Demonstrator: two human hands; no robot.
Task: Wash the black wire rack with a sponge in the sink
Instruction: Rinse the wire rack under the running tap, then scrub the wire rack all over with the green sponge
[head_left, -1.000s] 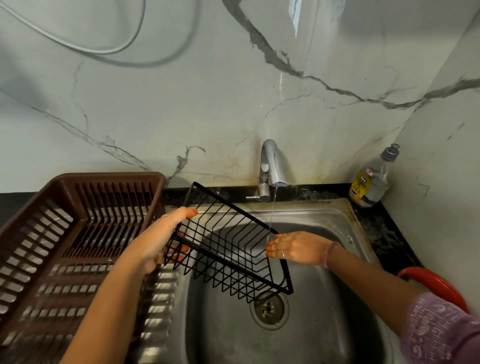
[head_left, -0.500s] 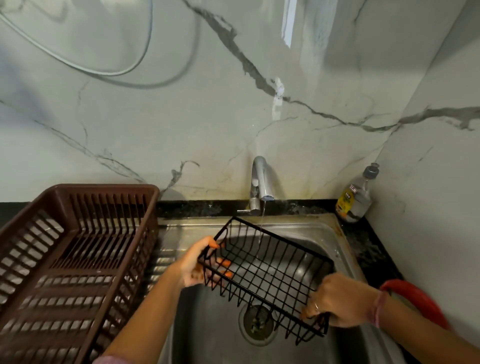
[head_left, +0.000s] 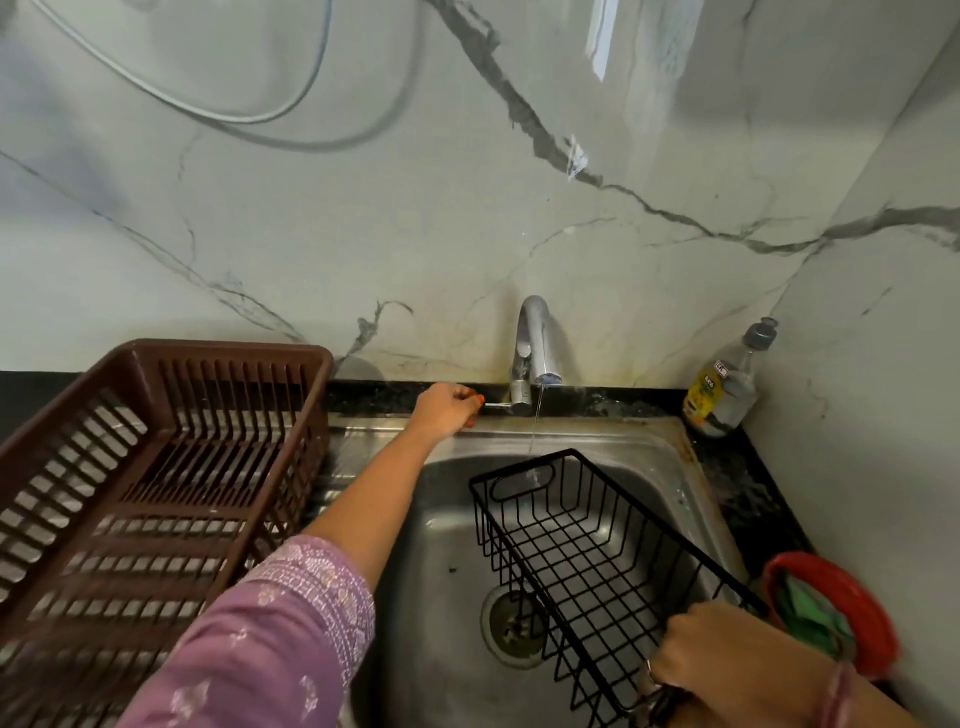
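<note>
My right hand (head_left: 727, 660) is nearest, bottom right, fingers curled round the near end of the black wire rack (head_left: 587, 545) & gripping its top wire; the fingertips are tucked under so I can't tell exactly how they lie. There's a ring on one finger & a pink band at the wrist. The rack sits tilted inside the sink (head_left: 447, 597), near end up in my grip, far end w/ the oval handle slot lower & toward the tap. Thru the wires I see the drain (head_left: 511, 626) below the rack's left side.

Just right of that hand, on the dark counter (head_left: 748, 493), is a red bowl (head_left: 872, 613) w/ something green in it, prob the sponge (head_left: 810, 618) but can't say for sure.

My left arm, purple patterned sleeve (head_left: 270, 639), reaches across the sink's left edge. On the left, a brown plastic dish basket (head_left: 156, 467) stands on the drainboard, beside the arm.

Further back my left hand (head_left: 444, 410) is at the tap lever (head_left: 496, 408), fingers bunched together & pinching it, orange nail showing. The chrome tap (head_left: 535, 338) runs a thin stream of water (head_left: 535, 431) that lands at the rack's far end.

Far right corner: a soap bottle (head_left: 724, 389), yellow label, grey cap, against the marble wall (head_left: 467, 208). A grey hose (head_left: 234, 111) loops across the wall top left
</note>
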